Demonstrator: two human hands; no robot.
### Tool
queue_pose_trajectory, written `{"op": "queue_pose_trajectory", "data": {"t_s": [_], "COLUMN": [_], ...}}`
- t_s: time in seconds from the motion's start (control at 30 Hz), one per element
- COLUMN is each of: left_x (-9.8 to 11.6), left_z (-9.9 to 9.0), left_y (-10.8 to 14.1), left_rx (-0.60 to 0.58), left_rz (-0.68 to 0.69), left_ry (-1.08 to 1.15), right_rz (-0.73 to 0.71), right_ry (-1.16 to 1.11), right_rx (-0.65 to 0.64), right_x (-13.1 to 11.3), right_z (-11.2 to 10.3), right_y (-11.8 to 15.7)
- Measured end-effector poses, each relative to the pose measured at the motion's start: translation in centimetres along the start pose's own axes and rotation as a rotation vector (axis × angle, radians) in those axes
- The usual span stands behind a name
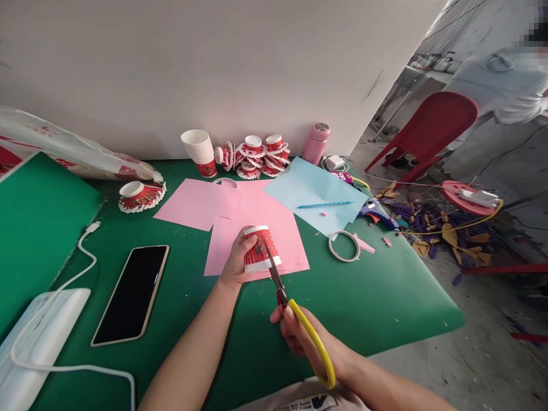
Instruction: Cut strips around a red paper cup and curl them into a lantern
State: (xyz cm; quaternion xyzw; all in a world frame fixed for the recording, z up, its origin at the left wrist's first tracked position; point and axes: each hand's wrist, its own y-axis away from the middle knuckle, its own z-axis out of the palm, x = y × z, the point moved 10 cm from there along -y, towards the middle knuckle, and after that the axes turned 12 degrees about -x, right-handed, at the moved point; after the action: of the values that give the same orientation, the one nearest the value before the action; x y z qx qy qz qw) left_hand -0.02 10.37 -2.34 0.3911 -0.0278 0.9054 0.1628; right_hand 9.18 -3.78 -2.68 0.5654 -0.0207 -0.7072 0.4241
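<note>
My left hand is wrapped round a red and white paper cup, its slit white rim toward me. My right hand holds scissors with yellow handles, and their blades lie across the side of the cup. Beneath the cup are pink paper sheets. Several cut cups with fanned-out strips are piled at the wall, beside a stack of whole paper cups. One more fanned cup rests at the left.
On the green table are a phone, a white power strip, blue paper with a pencil, a tape roll, a glue gun and a pink bottle. A person sits on a red chair at the right.
</note>
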Motion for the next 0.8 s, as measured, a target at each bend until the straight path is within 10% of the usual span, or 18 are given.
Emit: {"op": "queue_pose_trajectory", "data": {"t_s": [0.8], "left_x": [-0.12], "left_z": [-0.15], "left_y": [0.0], "left_rx": [0.016], "left_rz": [-0.014], "left_ry": [0.01], "right_rz": [-0.004], "right_ry": [-0.028], "right_rx": [0.03], "right_x": [0.42], "right_z": [-0.01], "right_y": [0.03]}}
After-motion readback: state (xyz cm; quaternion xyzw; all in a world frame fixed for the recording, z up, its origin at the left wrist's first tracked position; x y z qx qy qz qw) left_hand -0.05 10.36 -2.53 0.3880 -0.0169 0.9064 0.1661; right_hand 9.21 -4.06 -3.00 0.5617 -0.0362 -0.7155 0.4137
